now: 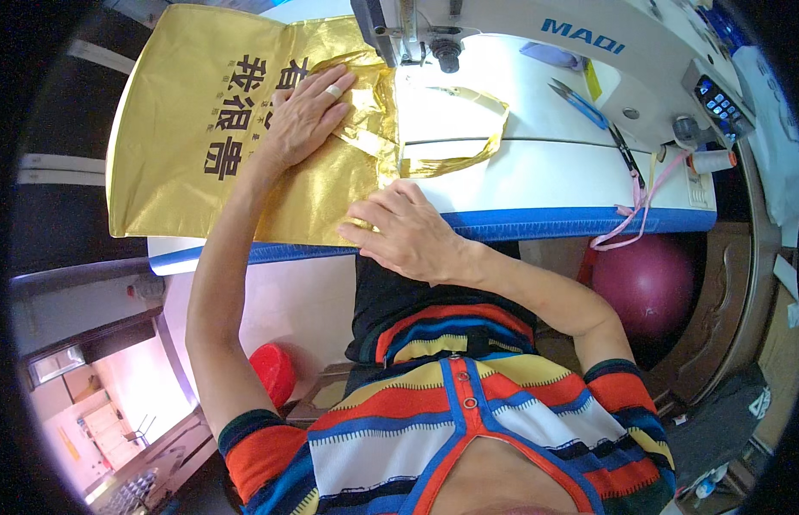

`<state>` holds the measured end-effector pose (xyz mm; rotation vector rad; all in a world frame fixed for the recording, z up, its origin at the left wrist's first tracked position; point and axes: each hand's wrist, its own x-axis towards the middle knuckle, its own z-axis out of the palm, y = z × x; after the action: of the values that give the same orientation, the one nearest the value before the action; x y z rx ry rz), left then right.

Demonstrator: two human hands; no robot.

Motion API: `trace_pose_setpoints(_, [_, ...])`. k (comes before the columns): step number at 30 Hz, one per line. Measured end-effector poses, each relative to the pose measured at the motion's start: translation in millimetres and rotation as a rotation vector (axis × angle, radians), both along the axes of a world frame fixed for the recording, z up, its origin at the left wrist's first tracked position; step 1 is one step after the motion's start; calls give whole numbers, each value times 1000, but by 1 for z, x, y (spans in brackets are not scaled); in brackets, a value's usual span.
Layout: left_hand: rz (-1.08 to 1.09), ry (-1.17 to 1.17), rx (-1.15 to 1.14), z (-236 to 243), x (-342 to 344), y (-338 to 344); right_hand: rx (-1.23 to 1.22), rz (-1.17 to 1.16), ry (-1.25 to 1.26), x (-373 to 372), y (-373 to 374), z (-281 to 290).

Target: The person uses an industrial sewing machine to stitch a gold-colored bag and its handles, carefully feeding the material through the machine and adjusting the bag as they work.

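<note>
A shiny gold tote bag [176,112] with dark printed characters lies flat on the white sewing table [545,176], its top edge toward the sewing machine. My left hand [307,118], with a ring on one finger, rests flat on the bag, fingers stretched toward the needle area. At the bag's near right corner, my right hand [408,232] has its fingers curled over the gold fabric and holds the edge. The bag's gold handle strap [455,161] loops out to the right across the table. The sewing machine's needle head [408,34] stands just above the bag's top edge.
Blue-handled scissors [580,105] and black thread snips [627,154] lie right of the strap. Pink ribbon [644,206] hangs over the table's blue front edge near a thread spool [713,162]. Below are a dark pink ball [644,283] and a red round object [272,374].
</note>
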<state>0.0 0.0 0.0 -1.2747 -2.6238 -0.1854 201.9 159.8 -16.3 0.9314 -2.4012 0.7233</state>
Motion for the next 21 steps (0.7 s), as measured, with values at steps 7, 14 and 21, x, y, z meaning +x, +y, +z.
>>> trace_pose_setpoints(7, [39,-15,-73,10,8,0,91,10,45,7,9,14])
trace_pose_setpoints(14, [58,-40,-165,23,32,7,82,8,-13,24,56,17])
trace_pose_setpoints(21, [-64,-11,-146,24,29,-8,43,-19,-29,33,69,15])
